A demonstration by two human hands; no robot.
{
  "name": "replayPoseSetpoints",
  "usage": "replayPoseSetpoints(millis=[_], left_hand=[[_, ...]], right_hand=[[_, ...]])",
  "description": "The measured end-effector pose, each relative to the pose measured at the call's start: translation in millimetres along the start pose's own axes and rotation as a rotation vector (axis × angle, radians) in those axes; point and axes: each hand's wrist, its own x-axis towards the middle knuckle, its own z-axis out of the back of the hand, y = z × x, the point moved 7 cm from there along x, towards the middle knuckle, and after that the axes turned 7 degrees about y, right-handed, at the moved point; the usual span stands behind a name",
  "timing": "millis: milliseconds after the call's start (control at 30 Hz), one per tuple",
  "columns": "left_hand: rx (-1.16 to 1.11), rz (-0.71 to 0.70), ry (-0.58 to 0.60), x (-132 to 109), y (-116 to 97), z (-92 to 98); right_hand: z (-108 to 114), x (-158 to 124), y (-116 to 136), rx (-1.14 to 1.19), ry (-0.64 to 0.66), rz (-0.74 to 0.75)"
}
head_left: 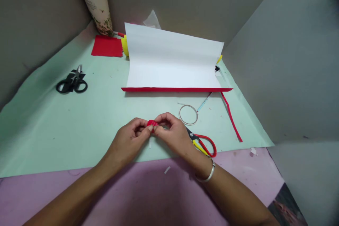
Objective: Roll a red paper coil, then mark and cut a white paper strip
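Both hands meet at the front middle of the pale green sheet [106, 113], pinching a small red piece [153, 123] that looks curled or rolled; its exact kind is hard to make out. My left hand [131, 136] grips its left side between thumb and fingers. On the other side, my right hand [173, 132] pinches it too, fingertips nearly touching the left ones. Under and beside my right wrist lies a pair of red-and-yellow-handled scissors [203, 143], partly hidden. A thin ring [188, 114] rests just beyond my right hand.
Beyond the hands stands a curved white sheet with a red edge [174, 63]. Black scissors [72, 83] lie at left, near a red rectangle [107, 46] and a tall lidded cup [96, 5]. At right are a red strip [231, 118] and a grey wall [288, 63].
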Motion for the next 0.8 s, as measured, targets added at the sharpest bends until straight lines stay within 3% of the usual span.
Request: replayPoseSetpoints(millis=[200, 467, 800], left_hand=[[0.045, -0.023, -0.028, -1.9, -0.8, 2.0], [0.116, -0.029, -0.08, -3.2, -3.2, 2.2], [0.103, -0.009, -0.056, -3.3, -3.1, 1.4]], right_hand=[[-2.5, 3.6, -9.6, 0.116, 0.074, -0.092], [-4.8, 3.7, -14.1, 0.128, 0.09, -0.094], [-3.2, 4.1, -14.4, 0.095, 0.092, -0.099]])
